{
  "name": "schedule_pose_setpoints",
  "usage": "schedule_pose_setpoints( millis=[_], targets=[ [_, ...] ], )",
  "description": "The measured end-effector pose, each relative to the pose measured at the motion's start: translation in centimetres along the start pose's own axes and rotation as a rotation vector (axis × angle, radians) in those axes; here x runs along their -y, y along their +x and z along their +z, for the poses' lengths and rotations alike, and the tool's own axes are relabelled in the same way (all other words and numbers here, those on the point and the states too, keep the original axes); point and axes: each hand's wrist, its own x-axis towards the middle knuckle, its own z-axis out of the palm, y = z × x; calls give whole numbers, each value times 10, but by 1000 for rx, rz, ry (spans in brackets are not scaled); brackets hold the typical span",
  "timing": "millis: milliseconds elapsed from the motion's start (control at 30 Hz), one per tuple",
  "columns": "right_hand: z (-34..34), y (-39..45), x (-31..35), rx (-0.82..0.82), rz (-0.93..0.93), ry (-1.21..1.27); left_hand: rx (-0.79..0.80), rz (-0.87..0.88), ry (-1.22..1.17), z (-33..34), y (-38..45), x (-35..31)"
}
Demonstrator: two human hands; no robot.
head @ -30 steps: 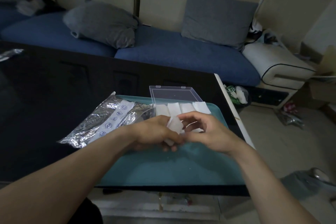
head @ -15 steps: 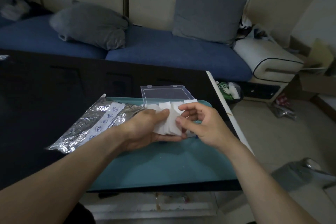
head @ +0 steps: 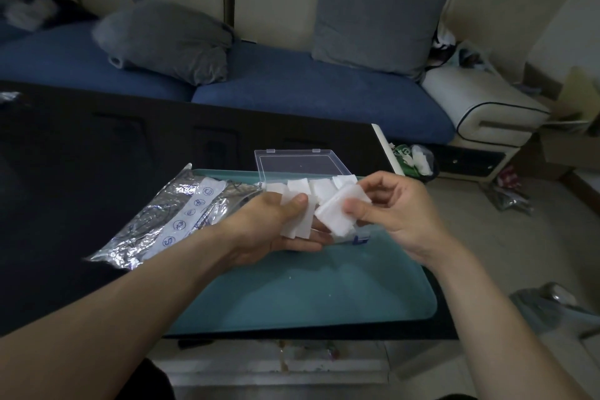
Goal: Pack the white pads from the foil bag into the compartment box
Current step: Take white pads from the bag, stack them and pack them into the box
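Teal tray (head: 292, 295) sits nearest, with both hands over its far half. Left hand (head: 276, 227) cups a fanned stack of white pads (head: 300, 221), thumb curled down on top. Right hand (head: 394, 214), at 3 o'clock from it, pinches a second small stack (head: 336, 213) between thumb and fingers. Foil bag (head: 168, 217) lies at 9 o'clock. Compartment box (head: 321, 187), lid up, sits at 12 o'clock with pads inside.

We see a dim, murky room; the foil bag (head: 162, 217) glints brightest. The grey cushion (head: 168, 39) smears with motion blur, and the wide lens bends lines near the edges.
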Motion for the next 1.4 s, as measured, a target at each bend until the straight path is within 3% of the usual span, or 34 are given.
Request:
schedule_pose_setpoints(
  millis=[133,267,367,500,600,733,967,1100,1200,1333,1400],
  targets=[
    [15,-5,7,117,32,-63,72,-84,4,6,0,1],
    [30,-2,4,108,29,-194,320,-200,23,10,1,2],
    [32,2,-1,67,29,-317,375,-188,36,10,2,2],
    [35,6,-11,33,-126,-514,378,-142,115,6,-1,2],
    [32,8,-13,61,-172,-526,358,-97,111,4,-4,3],
    [16,5,-14,258,4,-350,330,-94,91,3,-7,2],
    [9,3,-18,166,88,-270,291,-145,-33,3,-10,-3],
    [-10,6,-14,-6,168,-110,208,-103,-21,1,-5,-2],
    [-14,3,-8,125,212,30,169,-84,-9,1,-2,-2],
    [10,1,-8,130,131,-169,365,-119,-22,5,-3,-2],
    [18,4,-11,88,51,-294,366,-82,41,10,-3,0]
  ],
)
